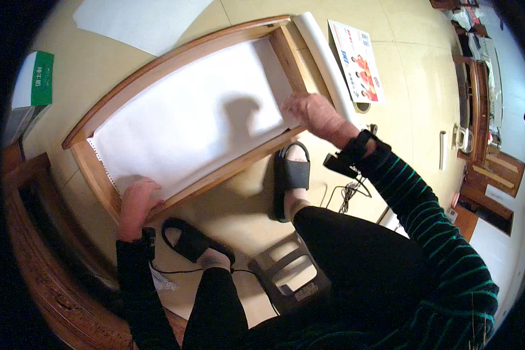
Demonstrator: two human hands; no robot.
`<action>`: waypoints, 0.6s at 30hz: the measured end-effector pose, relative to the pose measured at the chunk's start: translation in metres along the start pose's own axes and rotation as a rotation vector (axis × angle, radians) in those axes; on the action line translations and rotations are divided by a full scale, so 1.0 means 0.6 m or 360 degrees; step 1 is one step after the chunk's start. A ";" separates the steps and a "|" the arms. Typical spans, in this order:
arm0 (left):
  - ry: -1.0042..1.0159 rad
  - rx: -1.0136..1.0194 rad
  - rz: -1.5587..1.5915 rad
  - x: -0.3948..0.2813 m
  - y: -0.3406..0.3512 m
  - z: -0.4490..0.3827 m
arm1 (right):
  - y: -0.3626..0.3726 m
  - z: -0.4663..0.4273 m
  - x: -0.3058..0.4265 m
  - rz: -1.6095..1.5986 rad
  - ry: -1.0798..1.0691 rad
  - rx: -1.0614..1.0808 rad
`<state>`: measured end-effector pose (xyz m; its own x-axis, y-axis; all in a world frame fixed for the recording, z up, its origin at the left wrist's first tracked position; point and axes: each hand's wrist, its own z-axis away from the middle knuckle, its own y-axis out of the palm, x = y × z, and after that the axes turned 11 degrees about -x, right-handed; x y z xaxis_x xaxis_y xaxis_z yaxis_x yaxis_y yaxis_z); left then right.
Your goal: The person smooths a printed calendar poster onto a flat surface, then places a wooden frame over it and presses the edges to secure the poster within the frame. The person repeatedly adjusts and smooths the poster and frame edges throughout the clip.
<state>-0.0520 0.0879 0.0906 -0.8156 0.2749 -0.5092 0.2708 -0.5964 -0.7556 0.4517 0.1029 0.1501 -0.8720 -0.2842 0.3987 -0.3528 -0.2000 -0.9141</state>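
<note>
A wooden drawer [234, 173] with a curved front lies on the floor before me. White paper sheet [179, 113] covers most of its bottom, and its left edge shows a row of small notches. My left hand [138, 199] is at the near left corner, fingers bent down over the paper and the drawer's side. At the near right corner, my right hand [317, 116] reaches over the drawer wall to the paper's right end, which curves up there. Its fingertips are blurred, so whether they pinch the paper is unclear.
Beyond the drawer's right end lie a white roll [328, 65] and a printed sheet [356, 61]. A green-and-white box [33, 81] stands left, near carved wooden furniture [65, 302]. Another white sheet [144, 22] lies behind. A dark stool [288, 267] and coiled cable [349, 194] are near my feet.
</note>
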 end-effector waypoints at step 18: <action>0.0410 0.0117 -0.0271 -0.188 0.015 -0.139 | 0.067 -0.013 -0.002 0.0149 -0.0107 0.0539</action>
<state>0.0848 0.1143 0.1070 -0.6873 0.5518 -0.4723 0.0956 -0.5758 -0.8120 0.4358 0.1022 0.1123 -0.8669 -0.3750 0.3284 -0.1297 -0.4664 -0.8750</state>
